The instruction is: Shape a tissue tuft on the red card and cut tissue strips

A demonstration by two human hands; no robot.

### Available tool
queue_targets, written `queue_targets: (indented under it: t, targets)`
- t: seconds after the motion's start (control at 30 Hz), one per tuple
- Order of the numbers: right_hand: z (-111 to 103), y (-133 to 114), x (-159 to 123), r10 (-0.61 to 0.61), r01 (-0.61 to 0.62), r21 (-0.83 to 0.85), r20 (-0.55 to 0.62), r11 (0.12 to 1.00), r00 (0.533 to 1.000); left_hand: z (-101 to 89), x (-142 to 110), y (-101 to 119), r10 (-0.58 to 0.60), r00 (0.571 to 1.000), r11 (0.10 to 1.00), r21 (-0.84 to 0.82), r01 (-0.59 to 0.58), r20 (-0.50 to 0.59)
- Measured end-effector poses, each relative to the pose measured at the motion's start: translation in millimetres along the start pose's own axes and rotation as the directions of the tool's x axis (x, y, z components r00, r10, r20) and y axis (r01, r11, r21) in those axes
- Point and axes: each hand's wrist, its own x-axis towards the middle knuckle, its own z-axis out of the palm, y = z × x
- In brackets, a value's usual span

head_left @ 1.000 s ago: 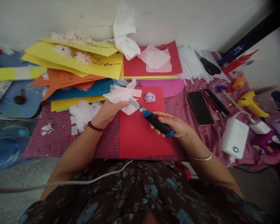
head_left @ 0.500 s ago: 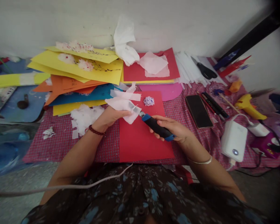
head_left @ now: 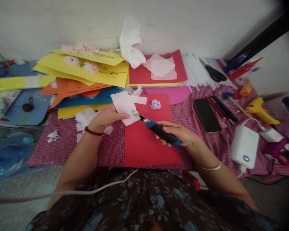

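A piece of thin white tissue paper (head_left: 125, 104) is pinched between the thumb and fingers of my left hand (head_left: 107, 118), raised over the red sheet (head_left: 151, 141). My right hand (head_left: 177, 133) wraps round the thick black-and-blue handle of a pair of scissors (head_left: 162, 132). Their metal blades reach the lower right edge of the tissue, one pale on top of it and a darker part beside it. Just beyond the scissors, a small clump of purple-speckled white bits (head_left: 155, 104) rests on the red sheet. Some tissue strips (head_left: 140, 97) lie behind the held piece.
Stacked coloured cards (head_left: 86, 69) fill the back left. White tissue scraps (head_left: 85, 117) lie by my left wrist. At right are a phone (head_left: 206, 115), pens (head_left: 223, 109), black-handled scissors (head_left: 215, 73), a yellow glue gun (head_left: 261, 110) and a white power bank (head_left: 245, 146).
The tissue in my left hand has turned and shifted slightly against the blades, which have moved a little along its edge. Both hands keep their grip.
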Motion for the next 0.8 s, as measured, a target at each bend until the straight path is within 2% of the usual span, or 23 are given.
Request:
queue_targets:
  t: [0.13,0.4,0.57,0.67,0.8]
  targets:
    - [-1,1,1,-0.006,0.006,0.014,-0.008,1.000,1.000,2.0,0,0,-0.007,0.999,1.000,0.016,0.008,-0.039]
    - [0,3,4,-0.029,0.028,0.075,0.019,0.997,0.999,26.2,3,-12,0.080,0.997,0.996,-0.045,-0.081,-0.015]
    - [4,5,6,-0.055,0.047,0.128,0.064,0.991,0.996,35.7,6,-20,0.105,0.993,0.994,-0.033,-0.107,-0.051]
    - [3,4,6,-0.047,0.039,0.119,0.065,0.992,0.997,29.6,6,-18,0.101,0.994,0.995,0.012,-0.101,-0.034]
    - [-3,4,3,-0.017,0.013,0.084,0.043,0.996,0.999,10.3,2,-10,0.039,0.999,0.997,0.059,-0.039,0.007]
